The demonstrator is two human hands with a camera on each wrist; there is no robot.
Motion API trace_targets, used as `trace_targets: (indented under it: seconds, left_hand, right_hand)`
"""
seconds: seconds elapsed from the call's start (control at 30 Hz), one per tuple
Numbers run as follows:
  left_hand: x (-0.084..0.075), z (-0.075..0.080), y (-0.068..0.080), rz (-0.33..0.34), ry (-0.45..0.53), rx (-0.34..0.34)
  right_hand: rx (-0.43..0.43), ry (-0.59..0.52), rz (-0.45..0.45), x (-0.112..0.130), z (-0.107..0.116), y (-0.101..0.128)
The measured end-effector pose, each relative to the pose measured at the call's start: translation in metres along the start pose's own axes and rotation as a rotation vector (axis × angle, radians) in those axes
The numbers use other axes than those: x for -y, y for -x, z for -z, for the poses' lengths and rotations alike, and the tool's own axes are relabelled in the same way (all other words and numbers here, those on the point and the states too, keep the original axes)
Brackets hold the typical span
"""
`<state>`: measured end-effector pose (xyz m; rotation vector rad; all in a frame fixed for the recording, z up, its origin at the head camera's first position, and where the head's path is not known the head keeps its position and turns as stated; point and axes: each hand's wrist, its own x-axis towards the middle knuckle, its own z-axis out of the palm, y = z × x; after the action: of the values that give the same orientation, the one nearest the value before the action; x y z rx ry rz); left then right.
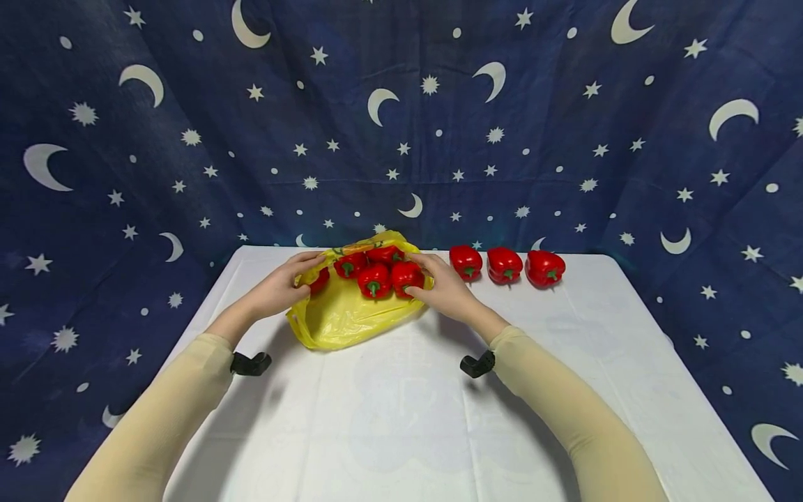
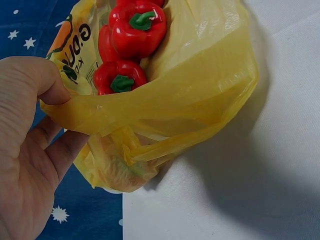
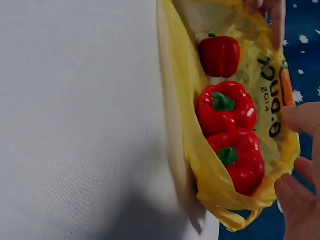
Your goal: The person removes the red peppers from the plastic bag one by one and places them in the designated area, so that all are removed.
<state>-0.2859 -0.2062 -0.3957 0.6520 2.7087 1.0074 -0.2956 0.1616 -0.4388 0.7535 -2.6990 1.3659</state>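
A yellow plastic bag (image 1: 351,317) lies on its side, its mouth toward me, with several red bell peppers (image 1: 374,281) inside. Green stems show on most of them. My left hand (image 1: 282,284) pinches the bag's rim at the left, thumb on one side of the film and fingers on the other (image 2: 30,135). At the right end, my right hand (image 1: 447,287) holds the rim, with bent fingers and thumb spread beside a bell pepper (image 3: 242,160). Dark lettering and an orange print mark the bag's far side. Some peppers are partly hidden behind others or the film.
Three more red bell peppers (image 1: 505,265) stand in a row at the table's back edge, right of the bag. A white cloth covers the table (image 1: 389,425). Behind it hangs a dark blue curtain (image 1: 351,153) with moons and stars.
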Motion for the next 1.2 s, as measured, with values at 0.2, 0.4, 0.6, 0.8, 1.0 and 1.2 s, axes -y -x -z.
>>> trace_targets:
  seconds: [0.2, 0.4, 0.6, 0.8, 1.0, 1.2]
  left_hand:
    - [-0.001, 0.001, -0.003, 0.005, -0.010, -0.005]
    - [-0.004, 0.001, -0.006, 0.023, 0.003, -0.003]
    - [-0.004, -0.001, -0.006, 0.012, 0.001, -0.005]
    - [-0.001, -0.003, -0.003, 0.017, 0.010, 0.000]
    - [-0.002, -0.003, -0.002, 0.017, 0.006, -0.004]
    - [-0.003, -0.004, -0.001, 0.000, -0.003, -0.016]
  right_hand:
    - [0.024, 0.225, -0.051, -0.002, -0.009, -0.012]
    - [0.020, 0.332, -0.108, -0.008, -0.014, -0.016]
    - [0.016, 0.371, -0.156, -0.012, -0.023, -0.018]
    - [-0.021, 0.365, -0.165, -0.015, -0.035, -0.016]
    - [-0.019, 0.370, -0.164, -0.011, -0.038, -0.010]
    - [0.037, 0.359, -0.132, -0.011, -0.030, 0.000]
